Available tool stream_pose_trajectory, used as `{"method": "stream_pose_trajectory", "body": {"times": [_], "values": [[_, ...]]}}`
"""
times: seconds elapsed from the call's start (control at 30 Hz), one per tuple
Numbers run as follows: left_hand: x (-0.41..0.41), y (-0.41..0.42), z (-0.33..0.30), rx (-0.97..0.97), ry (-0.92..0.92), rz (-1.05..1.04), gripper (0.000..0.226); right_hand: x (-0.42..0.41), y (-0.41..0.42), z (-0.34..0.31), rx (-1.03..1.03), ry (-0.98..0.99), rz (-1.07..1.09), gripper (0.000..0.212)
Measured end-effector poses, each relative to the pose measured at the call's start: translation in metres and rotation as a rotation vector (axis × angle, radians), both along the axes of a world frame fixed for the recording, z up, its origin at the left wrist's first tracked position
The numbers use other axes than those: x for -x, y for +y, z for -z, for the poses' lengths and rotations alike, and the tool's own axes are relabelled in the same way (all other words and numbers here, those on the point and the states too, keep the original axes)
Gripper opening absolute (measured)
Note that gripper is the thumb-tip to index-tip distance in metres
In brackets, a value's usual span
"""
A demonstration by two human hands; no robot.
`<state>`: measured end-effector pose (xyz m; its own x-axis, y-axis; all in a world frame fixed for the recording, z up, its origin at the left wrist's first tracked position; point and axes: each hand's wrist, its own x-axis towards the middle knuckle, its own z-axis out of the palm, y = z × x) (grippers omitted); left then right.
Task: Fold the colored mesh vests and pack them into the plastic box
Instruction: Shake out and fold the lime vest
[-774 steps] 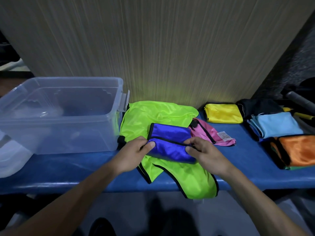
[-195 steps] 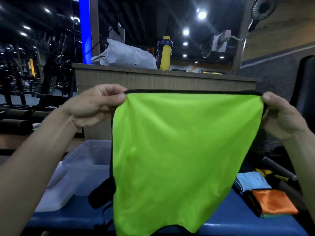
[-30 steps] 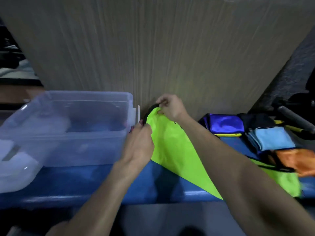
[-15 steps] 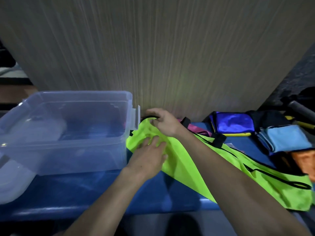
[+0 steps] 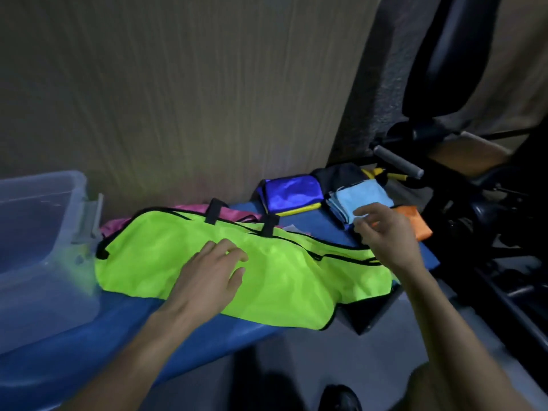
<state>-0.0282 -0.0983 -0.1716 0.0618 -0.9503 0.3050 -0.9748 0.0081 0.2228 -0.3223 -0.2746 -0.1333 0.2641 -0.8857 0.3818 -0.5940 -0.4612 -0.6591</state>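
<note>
A neon green mesh vest (image 5: 281, 280) with black trim lies spread lengthwise across the blue bench (image 5: 89, 348). My left hand (image 5: 212, 277) rests flat on the middle of it, fingers straight. My right hand (image 5: 382, 232) hovers over the vest's right end with loosely curled fingers and holds nothing. A pink vest (image 5: 231, 213) peeks out from behind the green one. The clear plastic box (image 5: 44, 241) stands at the left end of the bench. Folded vests sit at the far right: blue (image 5: 292, 192), light blue (image 5: 363, 200), orange (image 5: 415, 221) and black (image 5: 338, 175).
A wood-grain panel (image 5: 178, 99) rises right behind the bench. Dark gym equipment with a padded grey handle (image 5: 397, 161) crowds the right side. A yellow edge (image 5: 299, 209) shows under the blue folded vest. A dark shoe (image 5: 339, 398) is on the floor below.
The green vest has been spread out flat along the bench. My right hand let go of its left end and moved to the right end. My left hand slid right to the vest's middle.
</note>
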Motion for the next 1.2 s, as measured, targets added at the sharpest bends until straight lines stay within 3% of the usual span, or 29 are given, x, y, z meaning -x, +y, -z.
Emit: {"method": "stream_pose_trajectory", "body": {"times": [0.13, 0.33, 0.43, 0.63, 0.8, 0.9, 1.03, 1.2], "values": [[0.041, -0.017, 0.003, 0.009, 0.059, 0.169, 0.016, 0.064, -0.007, 0.006, -0.145, 0.058, 0.141, 0.004], [0.107, -0.068, -0.003, -0.02, 0.185, 0.329, 0.019, 0.094, -0.008, 0.013, -0.399, 0.092, -0.032, 0.008], [0.138, -0.098, -0.002, -0.021, 0.228, 0.374, 0.023, 0.096, -0.004, 0.012, -0.472, 0.153, -0.068, 0.032], [0.164, -0.129, 0.007, -0.161, 0.198, 0.396, 0.035, 0.085, 0.0, 0.017, -0.485, 0.259, -0.084, 0.04], [0.184, -0.136, 0.007, -0.082, 0.233, 0.452, 0.025, 0.09, -0.002, 0.019, -0.532, 0.197, -0.138, 0.03], [0.181, -0.136, 0.013, -0.044, 0.326, 0.448, 0.019, 0.097, -0.002, 0.017, -0.558, 0.138, -0.153, 0.029], [0.166, -0.133, 0.015, -0.01, 0.486, 0.435, 0.021, 0.098, 0.0, 0.02, -0.543, 0.197, -0.173, 0.03], [0.167, -0.129, 0.011, -0.034, 0.596, 0.456, 0.016, 0.093, 0.001, 0.016, -0.413, 0.163, -0.193, 0.009]]}}
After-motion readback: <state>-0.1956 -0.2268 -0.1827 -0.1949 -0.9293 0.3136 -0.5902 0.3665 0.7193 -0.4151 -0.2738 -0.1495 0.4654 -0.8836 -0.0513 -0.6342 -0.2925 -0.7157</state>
